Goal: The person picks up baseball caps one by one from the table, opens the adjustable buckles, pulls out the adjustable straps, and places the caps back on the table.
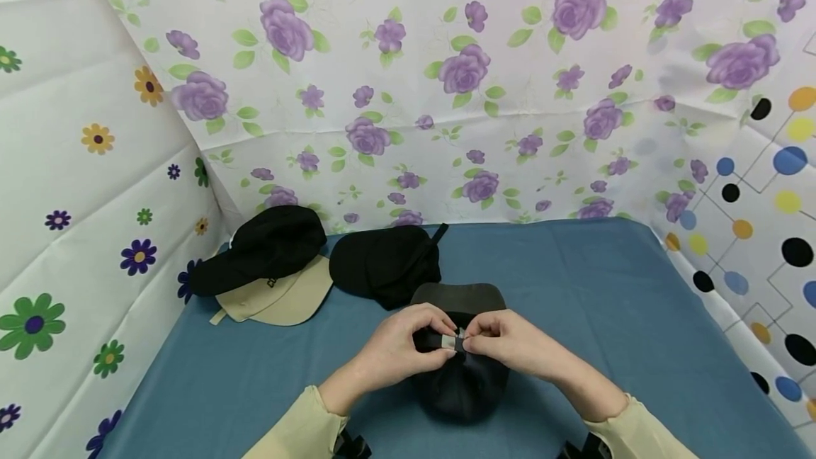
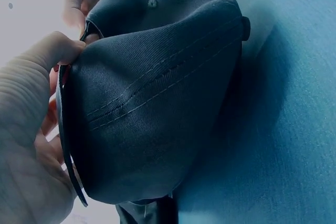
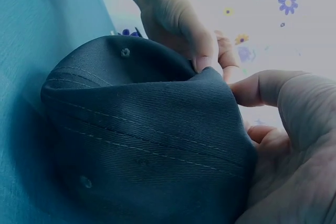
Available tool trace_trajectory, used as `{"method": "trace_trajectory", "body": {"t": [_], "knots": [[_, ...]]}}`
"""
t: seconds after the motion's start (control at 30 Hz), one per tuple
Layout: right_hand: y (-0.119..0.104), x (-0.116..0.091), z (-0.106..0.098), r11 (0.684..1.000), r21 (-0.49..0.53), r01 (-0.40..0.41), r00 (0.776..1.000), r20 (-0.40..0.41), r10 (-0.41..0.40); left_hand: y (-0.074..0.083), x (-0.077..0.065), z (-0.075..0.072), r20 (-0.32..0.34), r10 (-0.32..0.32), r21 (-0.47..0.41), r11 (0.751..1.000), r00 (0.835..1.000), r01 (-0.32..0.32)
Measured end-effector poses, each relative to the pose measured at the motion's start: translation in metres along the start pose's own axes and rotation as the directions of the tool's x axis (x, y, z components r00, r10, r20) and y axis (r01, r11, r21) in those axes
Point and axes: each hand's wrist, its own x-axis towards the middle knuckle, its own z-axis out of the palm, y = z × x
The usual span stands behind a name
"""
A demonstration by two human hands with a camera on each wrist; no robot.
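On the blue cloth (image 1: 605, 303) sits a dark baseball cap (image 1: 465, 392), brim (image 1: 459, 296) on far side; left hand (image 1: 397, 346) and right hand (image 1: 519, 346) both pinch its strap (image 1: 449, 341). Farther left, a black cap (image 1: 280, 239) overlaps a beige cap (image 1: 302, 299).

Dark cap (image 1: 460, 394) — both hands (image 1: 397, 350) (image 1: 511, 340) at strap (image 1: 449, 341), apparently

We see a bench (image 1: 586, 303) covered in blue, its far edge meeting a pale back wall (image 1: 395, 69) hung with a print of purple roses and green leaves. To our left, a white left wall (image 1: 57, 190) carries green, purple and orange-yellow flowers. On our right, the right wall (image 1: 758, 232) shows black, blue, yellow and orange dots joined by thin lines. We notice creases across the coverings, and the light looks bright and fairly even.
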Motion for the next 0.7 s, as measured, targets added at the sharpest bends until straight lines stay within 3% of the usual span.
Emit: {"method": "trace_trajectory", "body": {"t": [0.1, 0.7], "knots": [[-0.0004, 0.0003, -0.0003, 1.000, 0.006, 0.012, 1.000, 0.022, -0.012, 0.0000, -0.0004, -0.0003, 0.000, 0.002, 0.005, 1.000, 1.000, -0.002], [0.0007, 0.0017, -0.0012, 1.000, -0.004, -0.014, 0.999, -0.038, 0.014, -0.0058, -0.0030, -0.0036, 0.054, -0.011, -0.156, 0.988, 0.998, 0.019]]}}
